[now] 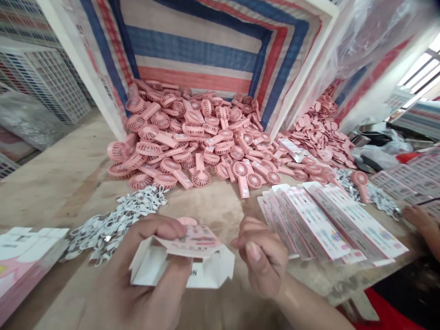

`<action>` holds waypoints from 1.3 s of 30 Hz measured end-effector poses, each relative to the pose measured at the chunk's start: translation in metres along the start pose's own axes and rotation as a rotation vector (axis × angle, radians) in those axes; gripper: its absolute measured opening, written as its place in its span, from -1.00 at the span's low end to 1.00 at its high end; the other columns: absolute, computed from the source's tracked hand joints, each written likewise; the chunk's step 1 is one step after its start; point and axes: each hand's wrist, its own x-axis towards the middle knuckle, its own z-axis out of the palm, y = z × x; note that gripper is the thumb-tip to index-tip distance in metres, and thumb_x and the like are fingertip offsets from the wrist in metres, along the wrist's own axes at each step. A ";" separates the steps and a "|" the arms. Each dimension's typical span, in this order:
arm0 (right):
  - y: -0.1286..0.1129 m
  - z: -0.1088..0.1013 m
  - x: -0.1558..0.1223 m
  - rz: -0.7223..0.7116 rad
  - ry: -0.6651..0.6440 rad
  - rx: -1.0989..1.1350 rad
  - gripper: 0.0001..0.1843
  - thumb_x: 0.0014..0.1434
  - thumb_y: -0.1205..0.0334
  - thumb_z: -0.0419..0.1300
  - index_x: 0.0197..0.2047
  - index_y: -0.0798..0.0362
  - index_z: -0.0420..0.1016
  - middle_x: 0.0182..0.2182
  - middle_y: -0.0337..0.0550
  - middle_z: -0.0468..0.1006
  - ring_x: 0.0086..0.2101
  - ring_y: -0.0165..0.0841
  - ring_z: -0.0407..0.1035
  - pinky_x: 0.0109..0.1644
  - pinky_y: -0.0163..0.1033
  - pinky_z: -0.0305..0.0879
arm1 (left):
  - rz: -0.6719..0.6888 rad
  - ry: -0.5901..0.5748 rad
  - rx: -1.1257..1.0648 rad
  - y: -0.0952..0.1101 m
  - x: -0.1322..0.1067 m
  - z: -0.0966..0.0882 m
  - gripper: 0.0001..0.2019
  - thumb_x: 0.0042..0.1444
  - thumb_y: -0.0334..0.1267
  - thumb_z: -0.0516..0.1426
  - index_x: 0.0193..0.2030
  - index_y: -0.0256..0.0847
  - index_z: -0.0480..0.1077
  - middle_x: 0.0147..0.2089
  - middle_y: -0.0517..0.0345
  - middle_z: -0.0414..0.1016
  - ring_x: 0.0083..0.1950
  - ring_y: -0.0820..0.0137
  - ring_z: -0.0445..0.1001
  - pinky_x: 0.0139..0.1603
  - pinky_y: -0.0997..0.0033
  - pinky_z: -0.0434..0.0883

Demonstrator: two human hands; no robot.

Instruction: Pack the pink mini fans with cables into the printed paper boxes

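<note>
My left hand (151, 270) grips a small white and pink cardboard box (209, 275), its fingers over the top and its thumb at the near side. The near end of the box gapes, with flaps folded outward. Part of a round pink piece (187, 221) shows just behind the box; its lower part is hidden. My right hand (263, 256) hovers just right of the box, apart from it, with curled fingers and the thumb pressed in; no object shows in it. Beyond both hands spreads a heap of pink handheld fans (206, 133).
White cables with straps (120, 220) lie in a pile at left, beside a larger printed box (27, 270). Flattened fan boxes (319, 224) are stacked at right. Farther right are pink discs (319, 130) and another person's hand (421, 217). A striped-cloth-lined crate (192, 46) stands behind.
</note>
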 end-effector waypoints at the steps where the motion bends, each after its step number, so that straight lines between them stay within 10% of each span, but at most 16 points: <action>1: 0.002 -0.002 -0.003 0.021 0.032 0.003 -0.72 0.36 0.20 0.05 -0.25 0.04 0.56 -0.60 -0.24 0.41 -0.59 -0.39 0.23 -0.43 -0.23 0.11 | 0.078 0.023 0.092 0.001 0.002 0.000 -0.87 0.03 -0.36 0.21 -0.35 -0.11 0.31 -0.30 0.25 0.37 -0.19 0.36 0.43 -0.07 0.34 0.40; 6: 0.008 -0.004 -0.017 0.017 0.025 0.028 -0.70 0.37 0.05 0.04 -0.12 0.02 0.53 -0.62 -0.27 0.36 -0.56 -0.36 0.23 -0.39 -0.20 0.14 | 0.288 -0.036 0.296 0.005 0.001 0.001 -0.87 0.08 -0.38 0.14 -0.26 -0.08 0.28 -0.26 0.20 0.37 -0.16 0.30 0.43 -0.08 0.23 0.37; 17: 0.006 -0.018 -0.013 0.110 -0.196 -0.049 -0.54 0.35 0.01 0.04 -0.55 0.02 0.22 -0.69 -0.32 0.18 -0.61 -0.44 0.14 -0.42 -0.25 0.07 | 0.451 -0.169 0.502 -0.004 0.001 0.005 -0.89 0.08 -0.34 0.10 -0.25 -0.11 0.25 -0.28 0.17 0.42 -0.25 0.31 0.45 -0.18 0.27 0.40; 39: 0.000 -0.018 -0.011 0.114 -0.238 -0.062 -0.55 0.37 0.02 0.05 -0.54 0.02 0.28 -0.69 -0.34 0.23 -0.63 -0.44 0.14 -0.43 -0.25 0.08 | 0.052 -0.201 0.383 -0.013 -0.002 -0.003 -0.91 0.02 -0.26 0.13 -0.29 -0.05 0.34 -0.25 0.30 0.54 -0.40 0.40 0.47 -0.38 0.37 0.38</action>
